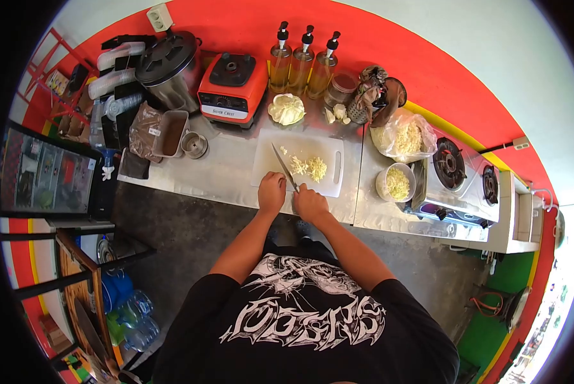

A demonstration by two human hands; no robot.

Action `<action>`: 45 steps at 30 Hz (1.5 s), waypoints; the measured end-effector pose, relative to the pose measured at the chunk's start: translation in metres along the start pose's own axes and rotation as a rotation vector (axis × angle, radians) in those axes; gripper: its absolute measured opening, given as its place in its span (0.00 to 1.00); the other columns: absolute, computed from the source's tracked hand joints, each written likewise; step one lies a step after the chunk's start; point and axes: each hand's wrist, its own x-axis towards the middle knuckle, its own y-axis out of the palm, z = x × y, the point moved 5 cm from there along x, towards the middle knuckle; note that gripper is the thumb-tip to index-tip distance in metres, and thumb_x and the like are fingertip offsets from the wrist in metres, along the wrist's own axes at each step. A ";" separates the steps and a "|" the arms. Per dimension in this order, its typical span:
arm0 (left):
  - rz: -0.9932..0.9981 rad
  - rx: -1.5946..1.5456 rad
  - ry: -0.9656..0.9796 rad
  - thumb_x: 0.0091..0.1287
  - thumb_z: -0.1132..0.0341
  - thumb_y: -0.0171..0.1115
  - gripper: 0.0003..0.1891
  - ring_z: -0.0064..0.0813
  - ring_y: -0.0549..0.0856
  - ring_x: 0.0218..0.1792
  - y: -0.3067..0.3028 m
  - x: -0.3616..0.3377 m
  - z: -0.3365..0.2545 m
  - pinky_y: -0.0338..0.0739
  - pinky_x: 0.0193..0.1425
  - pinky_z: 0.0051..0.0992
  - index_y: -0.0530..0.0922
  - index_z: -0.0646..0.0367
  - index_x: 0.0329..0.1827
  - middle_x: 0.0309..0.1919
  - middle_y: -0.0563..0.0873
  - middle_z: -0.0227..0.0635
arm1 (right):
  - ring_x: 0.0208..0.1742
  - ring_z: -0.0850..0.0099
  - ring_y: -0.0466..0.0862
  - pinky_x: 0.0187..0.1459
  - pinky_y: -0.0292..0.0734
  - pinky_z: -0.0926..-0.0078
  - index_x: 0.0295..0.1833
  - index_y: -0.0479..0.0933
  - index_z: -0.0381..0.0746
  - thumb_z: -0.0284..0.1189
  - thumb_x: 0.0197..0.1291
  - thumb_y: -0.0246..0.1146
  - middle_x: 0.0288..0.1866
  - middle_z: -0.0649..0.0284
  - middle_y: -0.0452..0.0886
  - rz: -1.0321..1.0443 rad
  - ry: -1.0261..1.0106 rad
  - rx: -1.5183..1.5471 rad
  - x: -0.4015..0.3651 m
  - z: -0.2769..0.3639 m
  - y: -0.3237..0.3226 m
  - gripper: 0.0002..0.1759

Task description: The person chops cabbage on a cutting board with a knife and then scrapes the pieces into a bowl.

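A white cutting board [330, 181] lies on the metal counter, with chopped pale-yellow cabbage [317, 168] on it in small heaps. My right hand [310, 203] is closed round the handle of a knife [284, 164], whose blade points up and left across the board. My left hand [272, 191] rests at the board's near edge, left of the knife, its fingers curled; whatever it holds, if anything, is hidden. Beyond the board sits a piece of cabbage [287, 109]. To the right are a bowl of shredded cabbage [397, 184] and a plastic bag of shreds [407, 137].
Along the back of the metal counter [223, 168] stand a red blender base [232, 89], a large steel pot [172, 70] and three oil bottles [301, 63]. A gas stove [466, 179] is at the right. Containers [172, 133] and a metal cup [194, 145] sit at the left.
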 end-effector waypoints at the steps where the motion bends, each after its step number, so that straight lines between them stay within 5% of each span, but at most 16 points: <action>1: 0.017 -0.006 0.011 0.63 0.73 0.67 0.03 0.50 0.86 0.40 0.000 0.003 0.004 0.80 0.46 0.43 0.85 0.61 0.36 0.36 0.86 0.43 | 0.47 0.45 0.89 0.50 0.84 0.50 0.53 0.71 0.36 0.43 0.77 0.51 0.42 0.44 0.88 0.018 0.008 0.023 -0.003 0.003 -0.004 0.20; 20: 0.157 -0.102 0.386 0.62 0.75 0.67 0.05 0.47 0.85 0.46 -0.011 0.014 0.018 0.80 0.55 0.38 0.86 0.64 0.40 0.42 0.89 0.42 | 0.41 0.43 0.89 0.48 0.83 0.47 0.50 0.71 0.36 0.44 0.76 0.54 0.36 0.42 0.87 -0.182 0.235 0.111 -0.014 0.024 0.033 0.19; 45: 0.094 -0.044 0.263 0.56 0.73 0.71 0.04 0.44 0.82 0.45 -0.010 0.024 0.022 0.78 0.51 0.38 0.84 0.60 0.33 0.38 0.84 0.37 | 0.34 0.46 0.90 0.39 0.85 0.48 0.50 0.68 0.37 0.44 0.77 0.52 0.30 0.47 0.87 -0.206 0.256 -0.054 -0.042 0.043 0.060 0.19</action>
